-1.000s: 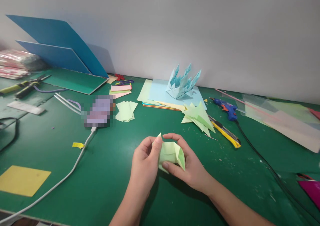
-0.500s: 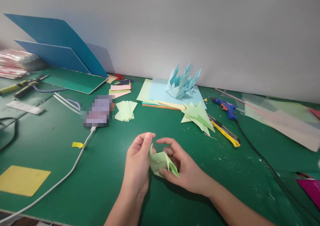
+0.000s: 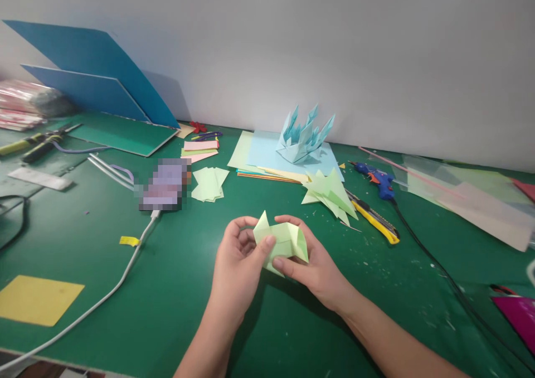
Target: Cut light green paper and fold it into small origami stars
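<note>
A small piece of light green folded paper (image 3: 282, 241) is held between both hands above the green table. My left hand (image 3: 240, 261) is closed on its left side, with the thumb flat on the front face. My right hand (image 3: 311, 263) grips the right side, thumb at the lower edge and fingers behind. One pointed corner stands up at the left, and a flap opens out at the right. Beyond the hands lie a pile of green folded paper pieces (image 3: 328, 194) and a stack of small green paper slips (image 3: 210, 184).
A light blue folded-paper model (image 3: 303, 141) stands on paper sheets at the back. To the right are a yellow utility knife (image 3: 374, 219) and a blue glue gun (image 3: 376, 180) with its cord. Left are a blurred-out device (image 3: 165, 185) on a white cable (image 3: 125, 275) and a yellow sheet (image 3: 39, 300).
The green paper has been raised and turned so its front face shows. My left thumb has moved from the upper corner onto that face, and both hands have come closer around it.
</note>
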Available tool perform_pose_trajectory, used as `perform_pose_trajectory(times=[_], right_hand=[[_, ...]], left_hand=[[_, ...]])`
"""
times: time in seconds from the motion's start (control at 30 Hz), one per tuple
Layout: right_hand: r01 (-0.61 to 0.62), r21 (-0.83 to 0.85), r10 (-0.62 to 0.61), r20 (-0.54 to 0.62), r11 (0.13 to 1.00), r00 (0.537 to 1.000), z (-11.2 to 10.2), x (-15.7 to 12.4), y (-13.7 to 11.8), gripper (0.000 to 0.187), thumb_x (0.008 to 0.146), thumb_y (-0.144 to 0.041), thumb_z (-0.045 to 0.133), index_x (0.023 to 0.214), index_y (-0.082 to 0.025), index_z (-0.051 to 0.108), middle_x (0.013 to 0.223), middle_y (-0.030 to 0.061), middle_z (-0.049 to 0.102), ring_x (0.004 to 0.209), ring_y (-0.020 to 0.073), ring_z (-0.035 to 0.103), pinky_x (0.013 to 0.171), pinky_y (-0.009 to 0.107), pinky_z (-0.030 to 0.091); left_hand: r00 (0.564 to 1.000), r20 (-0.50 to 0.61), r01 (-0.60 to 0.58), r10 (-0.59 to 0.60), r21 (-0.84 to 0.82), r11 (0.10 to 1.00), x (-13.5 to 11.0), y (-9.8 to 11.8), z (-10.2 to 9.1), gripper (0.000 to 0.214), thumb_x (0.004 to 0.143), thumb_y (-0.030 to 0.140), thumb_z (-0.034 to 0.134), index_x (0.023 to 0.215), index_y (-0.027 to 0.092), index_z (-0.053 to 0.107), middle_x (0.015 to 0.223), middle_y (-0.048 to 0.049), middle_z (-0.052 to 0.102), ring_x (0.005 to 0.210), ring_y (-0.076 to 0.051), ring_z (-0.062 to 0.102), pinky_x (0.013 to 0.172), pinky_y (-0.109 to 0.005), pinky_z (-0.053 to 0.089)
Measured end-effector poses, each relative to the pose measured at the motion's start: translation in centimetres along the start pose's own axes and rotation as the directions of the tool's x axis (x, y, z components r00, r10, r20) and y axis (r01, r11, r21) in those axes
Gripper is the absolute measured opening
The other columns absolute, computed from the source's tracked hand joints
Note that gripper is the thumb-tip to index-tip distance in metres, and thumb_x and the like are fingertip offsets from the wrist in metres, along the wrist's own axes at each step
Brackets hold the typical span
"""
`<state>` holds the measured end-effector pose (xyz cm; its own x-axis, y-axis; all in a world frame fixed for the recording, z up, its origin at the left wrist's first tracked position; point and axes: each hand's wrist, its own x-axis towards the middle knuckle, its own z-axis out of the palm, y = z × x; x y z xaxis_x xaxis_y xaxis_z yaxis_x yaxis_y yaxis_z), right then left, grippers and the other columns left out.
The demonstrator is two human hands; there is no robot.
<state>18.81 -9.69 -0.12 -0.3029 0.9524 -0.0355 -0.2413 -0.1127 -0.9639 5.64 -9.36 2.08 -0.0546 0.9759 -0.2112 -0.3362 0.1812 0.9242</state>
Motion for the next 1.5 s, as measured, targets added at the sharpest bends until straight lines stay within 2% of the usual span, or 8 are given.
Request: perform_pose_trajectory(times=[0.1,0.27,0.37,0.53,0.87,1.0,1.23,1.5], right_hand=[[0.011,-0.001,-0.011,0.021,1.0,1.0,0.1,0.0,0.1,0.05,0.071,-0.031,0.073,0.112,-0.029,0.044,0.096,-0.0009,0.057,0.081,0.0139,0.058,0.076,0.028,0.05],[0.037,-0.093,-0.034,0.033,0.995,0.999,-0.2,-0.1,0.3,0.051,0.074,-0.03,0.07,0.116,-0.03,0.041,0.093,-0.0004,0.056,0.081,0.0151,0.057,0.078,0.03,0.05],[0.094,-0.135,-0.088,0.047,0.986,0.995,-0.5,-0.2,0.4,0.051,0.076,-0.028,0.067,0.12,-0.031,0.04,0.106,0.0022,0.055,0.094,0.0176,0.057,0.085,0.032,0.049],[0.216,-0.197,-0.227,-0.036,0.957,0.973,-1.1,0.0,0.5,0.053,0.082,-0.023,0.054,0.13,-0.035,0.037,0.115,0.0031,0.052,0.101,0.0178,0.055,0.081,0.031,0.05],[0.349,-0.481,-0.432,-0.069,0.804,0.899,-1.1,0.6,0.4,0.026,0.079,-0.011,0.05,0.094,-0.026,0.067,0.102,0.004,0.064,0.097,0.0178,0.06,0.081,0.031,0.051],[0.338,-0.499,-0.434,-0.087,0.798,0.897,-1.0,0.6,0.4,0.024,0.075,-0.009,0.054,0.085,-0.025,0.068,0.096,0.0035,0.066,0.091,0.0174,0.062,0.074,0.028,0.053],[0.293,-0.478,-0.396,-0.127,0.828,0.91,-0.7,0.5,0.2,0.007,0.08,-0.023,0.06,0.081,-0.023,0.067,0.087,0.0033,0.068,0.082,0.0171,0.064,0.071,0.027,0.052],[0.217,-0.409,-0.323,-0.211,0.887,0.923,-0.6,0.5,0.4,0.011,0.08,-0.033,0.061,0.08,-0.021,0.063,0.082,0.0029,0.068,0.076,0.0161,0.063,0.065,0.025,0.051]], left_hand=[[0.996,-0.054,-0.065,0.065,0.0,0.998,0.0,-0.2,-0.1,0.037,0.062,0.026,0.076,0.078,0.021,0.043,0.058,0.0093,0.051,0.053,-0.007,0.051,0.049,-0.015,0.04],[0.984,-0.037,-0.166,0.172,0.14,0.976,0.0,-0.4,-0.3,0.022,0.068,0.026,0.067,0.066,0.018,0.047,0.061,0.0056,0.05,0.054,-0.007,0.046,0.049,-0.015,0.037],[0.983,-0.03,-0.16,0.181,0.336,0.928,0.0,-0.3,-0.5,0.008,0.073,0.026,0.061,0.072,0.018,0.059,0.061,0.004,0.05,0.053,-0.008,0.044,0.049,-0.017,0.035],[0.985,0.014,-0.152,0.173,0.552,0.82,0.0,-0.4,-0.7,0.013,0.076,0.025,0.055,0.083,0.02,0.065,0.068,0.0014,0.053,0.052,-0.01,0.043,0.047,-0.02,0.033],[0.977,0.049,-0.2,0.209,0.562,0.803,0.0,-0.6,-0.7,0.018,0.08,0.028,0.052,0.089,0.02,0.064,0.072,-0.0008,0.059,0.055,-0.011,0.047,0.051,-0.022,0.039],[0.974,0.032,-0.209,0.225,0.515,0.831,0.0,-0.7,-0.8,0.021,0.08,0.029,0.052,0.096,0.021,0.061,0.077,-0.0017,0.06,0.064,-0.014,0.053,0.055,-0.023,0.042],[0.972,0.033,-0.203,0.234,0.626,0.753,-0.1,-0.5,-0.8,0.021,0.08,0.027,0.052,0.095,0.022,0.065,0.074,-0.0018,0.059,0.067,-0.016,0.053,0.059,-0.026,0.042],[0.956,0.059,-0.252,0.287,0.664,0.704,-0.2,-0.8,-0.7,0.02,0.08,0.024,0.052,0.094,0.023,0.066,0.072,-0.0012,0.059,0.062,-0.014,0.052,0.059,-0.026,0.044]])
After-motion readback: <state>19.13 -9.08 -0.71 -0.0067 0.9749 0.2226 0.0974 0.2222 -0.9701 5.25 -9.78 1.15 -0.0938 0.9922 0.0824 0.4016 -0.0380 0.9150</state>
